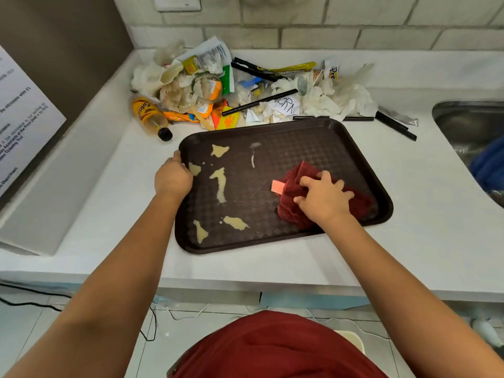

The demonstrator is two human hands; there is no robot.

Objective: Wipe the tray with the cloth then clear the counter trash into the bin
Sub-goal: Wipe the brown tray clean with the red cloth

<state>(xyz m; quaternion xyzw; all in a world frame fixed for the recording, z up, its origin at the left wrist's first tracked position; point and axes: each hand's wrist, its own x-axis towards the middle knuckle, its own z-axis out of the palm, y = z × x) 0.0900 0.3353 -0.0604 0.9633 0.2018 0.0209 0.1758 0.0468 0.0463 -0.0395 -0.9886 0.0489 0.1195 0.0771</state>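
A dark brown tray (300, 143) lies on the white counter, with several pale yellowish smears (220, 184) over its left half. My left hand (172, 178) grips the tray's left rim. On the tray's right part my right hand (324, 199) clutches a bunched dark red cloth (293, 184) with a pink tag and presses it down. Behind the tray a heap of trash (245, 85) spreads along the wall: crumpled tissues, wrappers, black straws and sticks, and a lying orange bottle (148, 115).
A steel sink (469, 126) with something blue in it sits at the right. A grey appliance with a printed notice (24, 110) stands at the left. The counter's front edge (245, 285) runs below the tray. No bin is in view.
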